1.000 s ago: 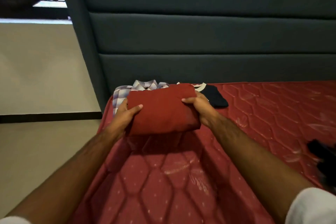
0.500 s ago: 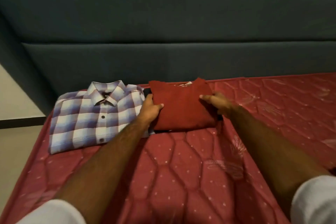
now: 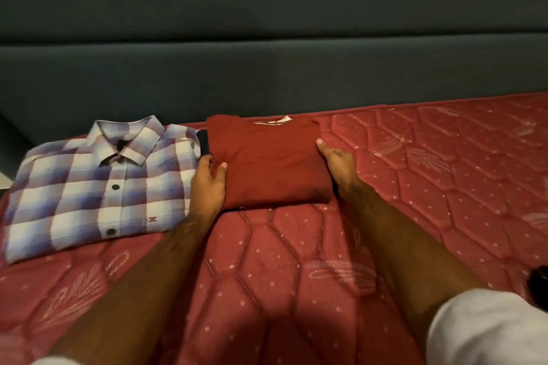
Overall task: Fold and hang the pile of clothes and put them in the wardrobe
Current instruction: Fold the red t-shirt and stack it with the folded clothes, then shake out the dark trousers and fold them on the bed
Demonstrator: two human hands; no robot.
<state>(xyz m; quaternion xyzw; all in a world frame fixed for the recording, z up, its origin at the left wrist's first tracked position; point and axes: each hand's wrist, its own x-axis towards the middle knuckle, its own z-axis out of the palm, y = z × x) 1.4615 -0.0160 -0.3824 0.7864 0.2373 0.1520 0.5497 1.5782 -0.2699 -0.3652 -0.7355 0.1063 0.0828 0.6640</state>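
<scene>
Left hand (image 3: pixel 209 184) at the left edge of the folded red garment (image 3: pixel 267 163), just left of frame centre: thumb lying over the top of the cloth, fingers tucked along the side, pinching that edge. Right hand (image 3: pixel 336 161) at the opposite, right edge, fingers fairly straight and pressed flat against the side of the fold, fingertips pointing toward the upper left; whether any finger curls under the cloth cannot be told. Both forearms reaching up from the bottom of the frame, with a white sleeve (image 3: pixel 486 332) at the lower right.

Red garment lying flat in the middle of the frame on a red quilted mattress (image 3: pixel 430 187), its far edge close to the headboard, a bit of white label (image 3: pixel 283 119) showing at that far edge. A sliver of dark fabric (image 3: pixel 204 142) peeking out at its left side, seemingly from underneath. Just beside it on the left, a folded blue-and-white plaid shirt (image 3: pixel 98 187), buttoned, collar toward the top of the frame, its right edge touching or nearly touching the left hand.

Across the upper half of the frame, a dark padded headboard (image 3: pixel 267 53) with horizontal panels. At the lower right edge, a small dark object (image 3: pixel 538 281), cut off and unclear.
</scene>
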